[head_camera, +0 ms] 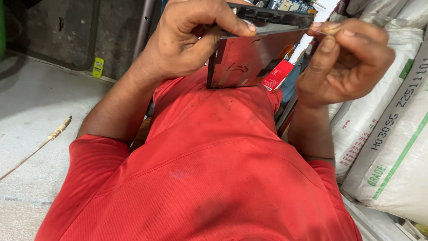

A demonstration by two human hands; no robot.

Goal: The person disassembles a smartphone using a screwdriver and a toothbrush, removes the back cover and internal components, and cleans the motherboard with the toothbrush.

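Observation:
My left hand grips a flat device panel by its top edge, holding it upright against my red shirt. The panel has a shiny metal back and a dark frame along the top. My right hand is closed at the panel's upper right corner, fingers pinched on a thin small tool that touches the frame. A circuit board shows just above the panel at the top edge of the view.
White woven sacks are stacked at the right. A grey floor lies at the left with a thin stick on it. A small red box sits behind the panel. A concrete wall is at upper left.

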